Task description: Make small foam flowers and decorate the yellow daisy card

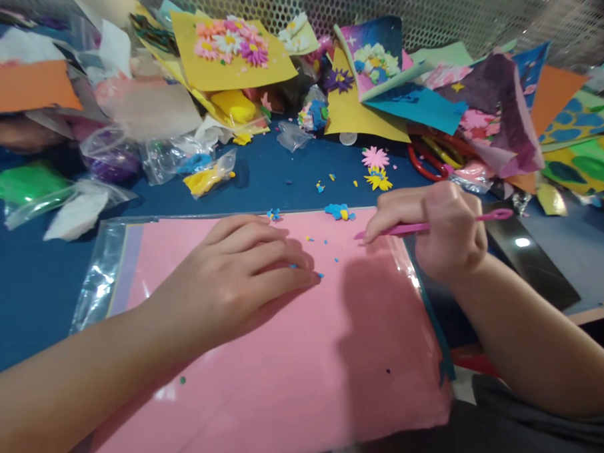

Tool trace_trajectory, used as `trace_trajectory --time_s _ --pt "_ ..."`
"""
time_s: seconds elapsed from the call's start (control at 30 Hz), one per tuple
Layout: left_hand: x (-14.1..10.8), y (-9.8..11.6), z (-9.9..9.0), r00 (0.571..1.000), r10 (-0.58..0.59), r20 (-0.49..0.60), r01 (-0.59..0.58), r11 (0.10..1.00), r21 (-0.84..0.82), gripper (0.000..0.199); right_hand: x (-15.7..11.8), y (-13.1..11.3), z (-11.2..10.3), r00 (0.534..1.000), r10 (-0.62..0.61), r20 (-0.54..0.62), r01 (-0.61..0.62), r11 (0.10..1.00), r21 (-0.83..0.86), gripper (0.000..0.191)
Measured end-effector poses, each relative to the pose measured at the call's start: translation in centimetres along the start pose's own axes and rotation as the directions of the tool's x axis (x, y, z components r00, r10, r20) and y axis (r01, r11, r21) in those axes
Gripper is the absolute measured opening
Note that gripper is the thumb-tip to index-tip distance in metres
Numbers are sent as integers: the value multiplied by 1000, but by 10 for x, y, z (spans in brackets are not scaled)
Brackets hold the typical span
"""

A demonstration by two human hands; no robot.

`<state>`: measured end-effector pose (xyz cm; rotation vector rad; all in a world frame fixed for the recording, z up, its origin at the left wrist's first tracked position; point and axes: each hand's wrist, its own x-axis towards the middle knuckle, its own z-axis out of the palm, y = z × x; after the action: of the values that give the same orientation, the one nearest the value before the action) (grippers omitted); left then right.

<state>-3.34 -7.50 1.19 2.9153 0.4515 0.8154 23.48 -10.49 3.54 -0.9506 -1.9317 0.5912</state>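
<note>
My left hand (pixel 239 276) lies on the pink sheet (pixel 269 388), which is under clear plastic. Its fingers are stretched out, tips beside small blue crumbs (pixel 321 275). My right hand (pixel 445 230) is closed around a thin pink tool (pixel 412 229), pointed end toward the left and looped end toward the right. Left of the tool's tip, near the sheet's top edge, sits a blue lump with yellow bits (pixel 339 212). A smaller blue piece (pixel 274 215) is just above my left fingers. Tiny blue and yellow specks are scattered between the hands.
Beyond the sheet are pink (pixel 376 157) and yellow (pixel 378 178) clay flowers, red-handled scissors (pixel 426 159) and a green clay bag (pixel 27 183). Decorated cards, including a yellow one (pixel 189 58), pile along the back against a perforated metal panel (pixel 252 8). A dark shiny object (pixel 534 263) lies at right.
</note>
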Motion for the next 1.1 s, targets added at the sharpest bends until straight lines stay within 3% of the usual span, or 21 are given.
trace_trajectory --time_s 0.07,0.13,0.27,0.5,0.63,0.73,0.9,1.1 --pt "-1 1 0 999 30 20 -31 999 24 17 1 -1 1 994 79 77 -88 989 119 59" --pt "-2 1 1 998 52 24 -53 997 62 18 4 -1 3 978 81 194 -121 971 205 43" --pt "-1 2 4 995 97 18 -99 985 140 18 10 0 4 951 85 296 -123 986 110 12" --pt "2 6 6 992 122 14 -123 973 195 17 13 0 -4 869 193 456 -238 970 42 9" --pt "2 6 5 994 108 27 -112 976 186 17 10 7 -2 929 41 368 -90 989 118 11" --pt "2 6 5 994 104 28 -108 980 164 17 8 7 3 943 -11 333 9 1000 9 12" --pt "0 5 4 995 85 54 -92 986 137 19 6 1 6 911 125 394 -87 990 -112 14" --pt "0 5 2 995 75 65 -84 987 140 19 6 -3 8 903 187 387 -125 976 -180 13"
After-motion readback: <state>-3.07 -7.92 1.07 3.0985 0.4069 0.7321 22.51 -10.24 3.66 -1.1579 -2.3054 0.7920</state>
